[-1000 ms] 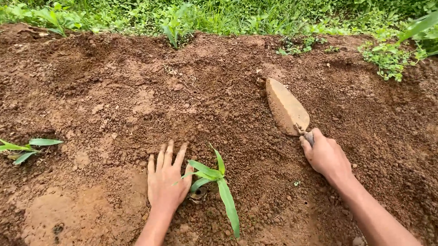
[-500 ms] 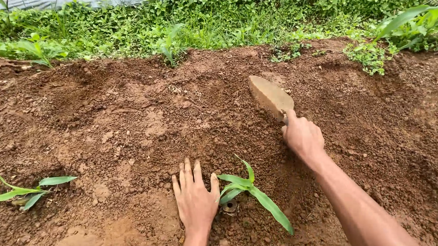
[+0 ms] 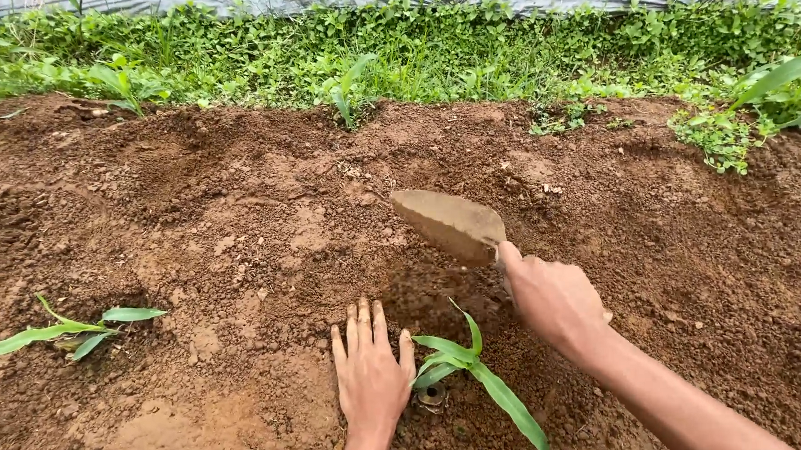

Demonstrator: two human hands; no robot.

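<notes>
Near the front edge of the reddish-brown soil bed (image 3: 193, 225), the left hand (image 3: 371, 375) lies flat and open, fingers spread, pressing earth just beside a small green seedling (image 3: 465, 366). The right hand (image 3: 552, 299) is closed round the handle of a soil-caked metal trowel (image 3: 450, 225), blade raised above the plant. Firming-in appears to be the step; next would be drawing loose earth toward the stem without burying leaves. Another seedling (image 3: 72, 329) stands well apart at the left edge; weeds (image 3: 429, 53) line the far edge.

On the soil bed (image 3: 238, 223), the left hand (image 3: 369, 372) lies flat just left of the seedling (image 3: 470, 366); the trowel (image 3: 450, 225), in the right hand (image 3: 555, 301), hangs behind it; another seedling (image 3: 72, 327) sits far left.
</notes>
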